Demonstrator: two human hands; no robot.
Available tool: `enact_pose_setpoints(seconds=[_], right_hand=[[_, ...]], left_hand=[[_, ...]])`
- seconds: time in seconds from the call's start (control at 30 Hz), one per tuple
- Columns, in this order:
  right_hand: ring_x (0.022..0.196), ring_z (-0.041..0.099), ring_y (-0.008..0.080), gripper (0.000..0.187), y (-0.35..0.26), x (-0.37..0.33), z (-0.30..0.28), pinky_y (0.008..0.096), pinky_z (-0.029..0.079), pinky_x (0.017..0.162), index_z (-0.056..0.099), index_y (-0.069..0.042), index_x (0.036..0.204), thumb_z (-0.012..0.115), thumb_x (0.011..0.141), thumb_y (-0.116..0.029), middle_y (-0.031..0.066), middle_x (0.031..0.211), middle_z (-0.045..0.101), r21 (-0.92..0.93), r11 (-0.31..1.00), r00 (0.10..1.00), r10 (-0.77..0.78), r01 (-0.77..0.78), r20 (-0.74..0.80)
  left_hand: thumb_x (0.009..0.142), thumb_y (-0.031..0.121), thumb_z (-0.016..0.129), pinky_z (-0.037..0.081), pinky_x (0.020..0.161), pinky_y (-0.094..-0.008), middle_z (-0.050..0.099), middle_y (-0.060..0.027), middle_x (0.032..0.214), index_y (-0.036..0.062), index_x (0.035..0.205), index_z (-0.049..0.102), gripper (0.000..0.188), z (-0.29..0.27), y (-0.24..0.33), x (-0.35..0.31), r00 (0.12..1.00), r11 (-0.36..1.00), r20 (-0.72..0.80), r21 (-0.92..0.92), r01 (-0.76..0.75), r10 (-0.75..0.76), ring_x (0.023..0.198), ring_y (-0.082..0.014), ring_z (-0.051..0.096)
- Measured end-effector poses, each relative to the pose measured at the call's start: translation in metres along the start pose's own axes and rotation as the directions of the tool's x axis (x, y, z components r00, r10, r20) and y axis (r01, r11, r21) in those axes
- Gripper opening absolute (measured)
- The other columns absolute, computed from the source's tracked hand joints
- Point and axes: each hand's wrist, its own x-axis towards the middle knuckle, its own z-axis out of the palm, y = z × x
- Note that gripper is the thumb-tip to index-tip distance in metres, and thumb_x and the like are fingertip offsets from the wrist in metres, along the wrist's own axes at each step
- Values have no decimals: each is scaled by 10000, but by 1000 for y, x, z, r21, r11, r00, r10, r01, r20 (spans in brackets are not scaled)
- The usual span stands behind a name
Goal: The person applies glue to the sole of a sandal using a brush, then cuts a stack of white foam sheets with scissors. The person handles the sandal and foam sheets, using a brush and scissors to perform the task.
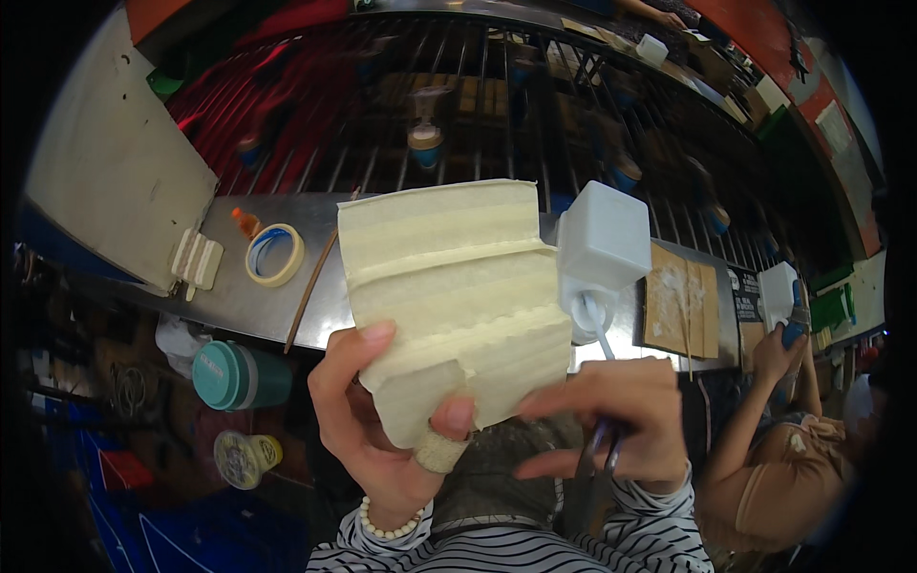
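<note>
A pale yellow sheet (449,286) of overlapping tape-like strips, creased across, is held up in front of me. My left hand (368,430) grips its lower left part, with the fingers partly behind it and the thumb on its face. A strip of beige tape (441,452) wraps that thumb. At the sheet's lower right edge is the index fingertip of my right hand (626,406), slightly blurred, its thumb apart below. Tucked in the palm of this hand are dark-handled scissors (594,454), partly hidden, pointing down.
On the metal bench lie a masking tape roll (297,266), a thin brown stick (313,291), a white square container (604,234) and stained cardboard (709,306). Behind runs a roller conveyor (468,105) carrying small items. A teal tumbler (229,375) stands lower left. A co-worker (783,477) sits right.
</note>
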Motion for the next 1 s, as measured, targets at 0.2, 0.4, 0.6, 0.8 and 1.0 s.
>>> enact_pose_setpoints(seconds=[0.2,0.4,0.6,0.8,1.0], right_hand=[[584,419,95,613,-6,-11,-16,241,289,526,728,-23,1051,765,712,-532,19,670,484,-166,976,945,85,-143,-316],[558,422,102,635,-3,-9,-29,261,291,505,717,21,1057,680,805,-561,7,627,478,-395,916,991,11,-63,-132],[542,582,125,395,4,-1,-35,238,418,482,700,-14,860,869,672,-318,30,654,618,-275,956,981,-144,105,-127],[496,581,131,376,3,-3,-35,233,417,453,662,-15,748,892,646,-295,29,625,621,-247,966,987,-103,70,-124],[497,593,140,367,4,-1,-35,237,421,450,666,-16,737,888,653,-296,24,601,610,-208,973,989,-122,103,-81]], left_hand=[[821,392,770,454,740,-283,527,-109,1010,-9,1303,483,690,-4,7,2,995,994,-12,-57,96,-97,866,-167,561],[798,446,766,443,685,-269,538,-97,912,-35,1281,514,726,4,13,-3,995,993,-22,-64,97,-98,782,-148,552],[756,543,746,432,615,-261,564,-98,799,-65,1176,620,750,9,19,-6,992,994,-51,-29,110,-111,698,-156,561],[746,565,732,453,577,-278,612,-131,800,-50,1128,656,728,23,16,-9,990,997,-120,-17,72,-73,679,-169,578],[739,603,723,444,537,-265,633,-139,808,-32,1108,673,736,26,21,-13,989,994,-109,25,106,-103,652,-162,571]])
